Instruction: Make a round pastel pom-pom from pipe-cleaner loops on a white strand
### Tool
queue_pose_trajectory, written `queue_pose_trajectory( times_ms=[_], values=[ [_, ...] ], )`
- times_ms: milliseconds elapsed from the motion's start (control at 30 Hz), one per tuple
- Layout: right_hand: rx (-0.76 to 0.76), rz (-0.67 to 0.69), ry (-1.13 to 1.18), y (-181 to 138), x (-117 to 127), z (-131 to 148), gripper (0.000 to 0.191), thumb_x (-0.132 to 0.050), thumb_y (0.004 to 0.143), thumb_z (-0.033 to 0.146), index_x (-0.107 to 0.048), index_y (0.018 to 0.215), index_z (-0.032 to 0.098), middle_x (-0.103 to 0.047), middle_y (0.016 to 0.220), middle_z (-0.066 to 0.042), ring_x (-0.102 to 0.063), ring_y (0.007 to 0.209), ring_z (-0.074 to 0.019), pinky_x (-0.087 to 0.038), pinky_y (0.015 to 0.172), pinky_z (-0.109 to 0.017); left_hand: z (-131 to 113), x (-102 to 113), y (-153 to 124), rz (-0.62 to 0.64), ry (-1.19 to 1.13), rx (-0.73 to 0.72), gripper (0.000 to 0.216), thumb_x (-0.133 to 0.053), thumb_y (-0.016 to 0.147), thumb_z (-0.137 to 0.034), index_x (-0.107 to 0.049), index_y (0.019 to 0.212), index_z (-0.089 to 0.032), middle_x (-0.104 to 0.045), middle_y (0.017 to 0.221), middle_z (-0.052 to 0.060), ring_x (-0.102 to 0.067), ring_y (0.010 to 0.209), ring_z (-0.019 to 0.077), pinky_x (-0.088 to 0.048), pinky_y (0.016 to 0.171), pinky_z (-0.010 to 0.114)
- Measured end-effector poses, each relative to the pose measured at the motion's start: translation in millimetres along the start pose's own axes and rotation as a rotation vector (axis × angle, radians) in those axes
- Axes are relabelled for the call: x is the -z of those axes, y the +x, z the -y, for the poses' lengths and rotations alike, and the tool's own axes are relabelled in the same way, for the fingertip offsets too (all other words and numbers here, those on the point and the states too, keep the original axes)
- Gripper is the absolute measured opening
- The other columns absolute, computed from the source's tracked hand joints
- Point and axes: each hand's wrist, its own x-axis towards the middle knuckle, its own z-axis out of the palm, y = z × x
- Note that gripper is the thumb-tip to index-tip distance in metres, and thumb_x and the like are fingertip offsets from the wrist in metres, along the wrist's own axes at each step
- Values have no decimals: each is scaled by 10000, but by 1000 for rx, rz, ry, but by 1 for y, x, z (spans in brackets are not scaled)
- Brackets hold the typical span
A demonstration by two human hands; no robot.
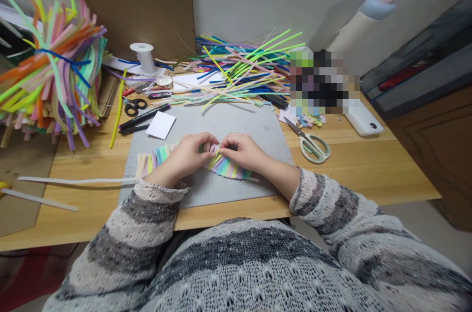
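Observation:
A row of pastel pipe cleaners, striped in pink, yellow, blue and green, lies across the grey cutting mat. My left hand pinches the row near its middle, thumb and fingers together. Opposite it, my right hand has its fingertips closed on the same strip, almost touching the left ones. Both palms hide part of the row. From its left end a long white pipe cleaner runs out over the wood, and a short white end pokes out at the right.
Green-handled scissors lie right of the mat. Behind it are a white card, black markers, small black scissors and a clear spool. Loose pipe cleaners pile along the wall; a big bundle stands left.

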Motion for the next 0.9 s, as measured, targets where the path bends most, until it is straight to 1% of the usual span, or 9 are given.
queue_pose_trajectory(
  times_ms=[200,367,533,633,767,900],
  values=[
    [-13,8,3,0,-1,1,52,-622,793,153,-663,765,167,-680,806,-15,-605,800,-147,-397,780,-285,0,-3,1,18,-55,22,236,-595,765,-297,-640,966,-182,-583,718,-9,-520,687,147,-376,626,252],
    [-24,5,-8,0,-1,3,52,-627,796,156,-666,763,161,-684,798,-19,-602,788,-146,-396,766,-280,-3,-3,0,6,-47,94,193,-606,734,-309,-632,870,-175,-542,661,-23,-481,636,136,-333,573,243],
    [-1,6,-20,-1,-1,2,61,-624,804,161,-671,765,169,-682,802,-14,-595,802,-143,-395,765,-275,-9,-2,0,43,13,56,137,-558,742,-292,-600,790,-170,-520,613,-25,-456,597,131,-309,564,248],
    [14,9,-21,-1,-1,1,65,-622,805,158,-674,768,170,-682,807,-14,-594,809,-143,-396,768,-274,-10,-3,-1,47,30,64,126,-525,735,-269,-595,764,-168,-508,587,-24,-438,572,130,-299,556,249],
    [7,3,-17,0,-1,2,64,-618,806,158,-673,775,169,-686,813,-16,-596,806,-144,-397,769,-275,-9,-3,-1,34,0,84,125,-500,702,-224,-589,773,-172,-536,618,-22,-450,575,131,-318,563,250],
    [-2,4,-20,0,-1,3,56,-625,804,158,-669,769,162,-685,807,-18,-599,804,-145,-395,773,-278,-10,-2,-1,18,-21,100,159,-521,690,-231,-592,818,-169,-548,648,-18,-451,577,129,-327,563,248]
  ],
)
